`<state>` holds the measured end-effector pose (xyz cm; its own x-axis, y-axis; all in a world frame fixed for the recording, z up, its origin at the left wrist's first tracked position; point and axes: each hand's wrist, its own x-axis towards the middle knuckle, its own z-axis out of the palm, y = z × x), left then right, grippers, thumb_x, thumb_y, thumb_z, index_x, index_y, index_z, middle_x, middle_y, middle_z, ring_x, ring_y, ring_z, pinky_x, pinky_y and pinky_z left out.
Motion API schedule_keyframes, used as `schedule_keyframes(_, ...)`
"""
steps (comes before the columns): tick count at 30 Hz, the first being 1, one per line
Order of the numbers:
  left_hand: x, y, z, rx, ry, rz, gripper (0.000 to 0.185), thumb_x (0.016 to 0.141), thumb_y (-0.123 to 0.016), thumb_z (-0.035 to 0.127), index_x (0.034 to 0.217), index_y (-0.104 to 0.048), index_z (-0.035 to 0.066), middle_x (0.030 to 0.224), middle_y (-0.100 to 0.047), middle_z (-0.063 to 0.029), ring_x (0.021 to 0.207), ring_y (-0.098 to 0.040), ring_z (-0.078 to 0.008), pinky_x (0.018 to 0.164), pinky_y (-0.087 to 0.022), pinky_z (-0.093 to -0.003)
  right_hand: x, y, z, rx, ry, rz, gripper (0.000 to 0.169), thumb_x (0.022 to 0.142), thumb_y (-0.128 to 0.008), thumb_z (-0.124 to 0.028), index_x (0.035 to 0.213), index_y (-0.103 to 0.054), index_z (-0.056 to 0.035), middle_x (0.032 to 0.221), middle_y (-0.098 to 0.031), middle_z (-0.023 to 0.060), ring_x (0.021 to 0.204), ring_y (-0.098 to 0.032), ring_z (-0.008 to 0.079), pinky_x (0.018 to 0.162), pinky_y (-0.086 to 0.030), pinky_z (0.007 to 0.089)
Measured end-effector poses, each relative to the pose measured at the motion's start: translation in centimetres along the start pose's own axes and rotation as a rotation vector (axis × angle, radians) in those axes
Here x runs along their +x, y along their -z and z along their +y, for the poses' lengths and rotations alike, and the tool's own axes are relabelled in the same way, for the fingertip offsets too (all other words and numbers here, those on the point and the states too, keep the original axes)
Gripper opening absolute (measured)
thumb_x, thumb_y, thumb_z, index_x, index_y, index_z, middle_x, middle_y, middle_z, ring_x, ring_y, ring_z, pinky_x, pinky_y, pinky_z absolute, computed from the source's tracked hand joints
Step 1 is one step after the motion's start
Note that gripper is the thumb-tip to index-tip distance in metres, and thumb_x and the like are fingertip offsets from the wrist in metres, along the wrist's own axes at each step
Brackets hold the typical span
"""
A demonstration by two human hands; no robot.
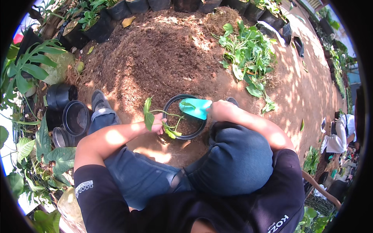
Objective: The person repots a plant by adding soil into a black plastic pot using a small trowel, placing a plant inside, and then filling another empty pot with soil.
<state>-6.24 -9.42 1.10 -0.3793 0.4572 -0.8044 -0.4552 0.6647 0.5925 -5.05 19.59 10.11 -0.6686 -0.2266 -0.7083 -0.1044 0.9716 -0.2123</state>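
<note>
A round black plastic pot (186, 137) with dark soil inside stands on the ground between my feet. My left hand (158, 123) is at the pot's left rim, beside a leafy green cutting (149, 118) whose stems reach over the soil; whether the fingers grip the rim or a stem cannot be told. My right hand (220, 110) is closed on a turquoise hand trowel (198, 108), its blade over the right part of the pot. A green leaf lies across the blade. The trowel's handle is hidden in my fist.
Loose brown soil mix (163, 55) spreads beyond the pot. Cut leafy vines (247, 55) lie at the right. Empty black pots (76, 118) stand at the left, and black grow bags (137, 6) line the far edge. A person in white (339, 134) is at the far right.
</note>
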Motion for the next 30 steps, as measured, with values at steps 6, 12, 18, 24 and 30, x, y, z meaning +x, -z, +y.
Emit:
schedule_keyframes(6,-0.4,-0.1,1.4,0.003,0.033,0.008,0.022,0.096,-0.035,0.024,0.095,-0.041,0.003,0.07,-0.055,-0.0082,0.053,-0.056,-0.0157,0.048,-0.049,-0.0273,1.0,-0.3,0.0,0.016,0.008,0.035,0.042,0.088,-0.044,-0.039,0.09,-0.063,-0.0016,0.087,-0.064,0.0191,0.085,-0.062,0.0348,0.075,-0.049,0.0431)
schedule_keyframes(12,-0.6,0.0,1.1,0.08,0.047,0.015,0.025,0.095,-0.037,0.027,0.104,-0.04,0.003,0.069,-0.054,-0.0065,0.054,-0.056,-0.0138,0.047,-0.048,-0.0263,1.0,1.4,-0.1,0.0,-0.025,0.106,0.039,0.084,-0.051,-0.042,0.086,-0.065,-0.0053,0.083,-0.065,0.0156,0.081,-0.063,0.0319,0.072,-0.05,0.0417)
schedule_keyframes(18,-0.2,-0.2,0.2,-0.007,0.09,0.0,0.026,0.095,-0.039,0.019,0.114,-0.034,0.002,0.072,-0.058,-0.0106,0.054,-0.058,-0.0161,0.048,-0.05,-0.028,0.0,1.9,-0.1,-0.127,0.069,0.316,0.036,0.081,-0.055,-0.043,0.082,-0.066,-0.0087,0.073,-0.064,0.0121,0.071,-0.063,0.0305,0.065,-0.05,0.0409)
schedule_keyframes(24,0.3,-0.2,0.6,0.017,0.045,0.079,0.019,0.093,-0.041,0.017,0.107,-0.041,0.003,0.074,-0.057,-0.0093,0.055,-0.058,-0.0168,0.048,-0.05,-0.0275,-2.4,3.4,2.1,-0.069,-0.153,0.388,0.037,0.081,-0.054,-0.045,0.09,-0.066,-0.0115,0.08,-0.065,0.0119,0.078,-0.063,0.0281,0.071,-0.05,0.0406)
schedule_keyframes(30,3.4,1.8,-0.8,-0.152,-0.195,0.129,0.024,0.091,-0.043,0.008,0.115,-0.043,0.004,0.081,-0.056,-0.0062,0.064,-0.059,-0.016,0.052,-0.051,-0.0279,-3.5,5.1,2.9,0.173,-0.235,0.436,0.044,0.083,-0.05,-0.05,0.105,-0.063,-0.0143,0.091,-0.064,0.0144,0.09,-0.06,0.0296,0.08,-0.047,0.0401)
